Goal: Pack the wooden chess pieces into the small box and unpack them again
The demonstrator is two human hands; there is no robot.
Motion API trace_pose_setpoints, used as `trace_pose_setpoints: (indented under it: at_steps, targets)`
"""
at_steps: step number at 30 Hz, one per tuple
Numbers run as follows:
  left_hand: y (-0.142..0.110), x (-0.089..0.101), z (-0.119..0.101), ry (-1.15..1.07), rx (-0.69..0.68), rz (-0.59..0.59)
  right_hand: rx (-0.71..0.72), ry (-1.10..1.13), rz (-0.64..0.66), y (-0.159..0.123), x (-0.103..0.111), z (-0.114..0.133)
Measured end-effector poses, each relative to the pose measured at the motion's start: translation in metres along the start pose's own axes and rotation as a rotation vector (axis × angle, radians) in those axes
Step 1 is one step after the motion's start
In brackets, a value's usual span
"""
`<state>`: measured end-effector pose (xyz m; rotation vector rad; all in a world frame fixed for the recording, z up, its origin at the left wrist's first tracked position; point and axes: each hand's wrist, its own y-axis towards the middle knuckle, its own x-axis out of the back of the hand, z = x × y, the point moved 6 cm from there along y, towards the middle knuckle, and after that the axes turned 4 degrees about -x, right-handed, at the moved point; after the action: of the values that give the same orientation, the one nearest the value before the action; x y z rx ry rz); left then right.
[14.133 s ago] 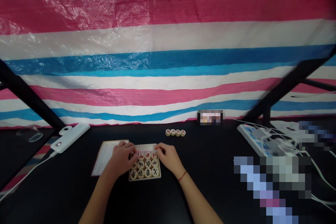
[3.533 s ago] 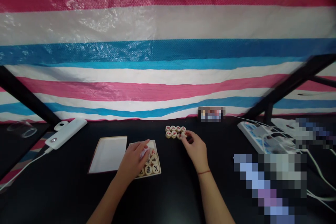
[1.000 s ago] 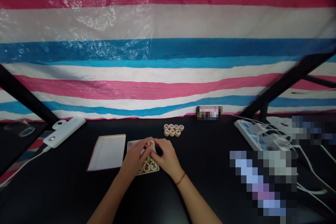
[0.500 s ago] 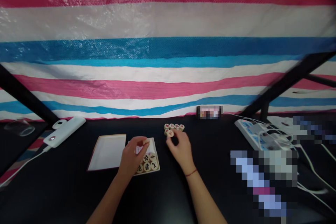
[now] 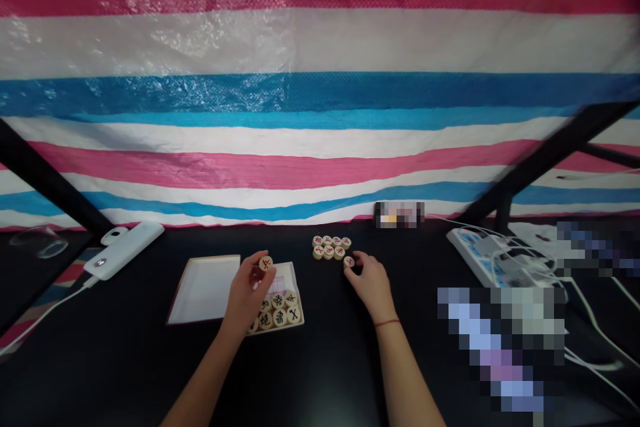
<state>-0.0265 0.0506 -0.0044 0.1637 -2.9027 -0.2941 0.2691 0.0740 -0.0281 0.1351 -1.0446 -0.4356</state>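
Observation:
A small open box (image 5: 295,280) on the black table holds several round wooden chess pieces (image 5: 279,310) marked in black and red. My left hand (image 5: 249,293) hovers over the box and pinches one red-marked piece (image 5: 266,263) between thumb and fingertips. My right hand (image 5: 369,281) rests on the table further right, its fingertips closed on another red-marked piece (image 5: 349,261) at the edge of a cluster of red pieces (image 5: 331,247) laid out on the table. The box's lid (image 5: 205,289) lies flat just left of the box.
A white power bank (image 5: 125,250) with a cable lies at the back left beside a clear glass (image 5: 37,242). A power strip (image 5: 483,257) with tangled white cables sits at the right. A striped tarp (image 5: 320,100) hangs behind the table; black frame bars slant at both sides.
My right hand has slid right along the row and set its piece at the cluster's end. My left hand has lifted a red piece up out of the box.

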Motion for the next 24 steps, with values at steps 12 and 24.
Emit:
trace_pose_setpoints:
  at_steps: [12,24]
  targets:
    - [-0.001,-0.003,-0.005,0.118,-0.026,0.084,-0.012,0.100,0.012,0.003,0.005,0.004]
    - [-0.018,-0.029,-0.030,0.538,-0.448,0.240,0.372,0.638,0.208,-0.054,0.019,0.135]
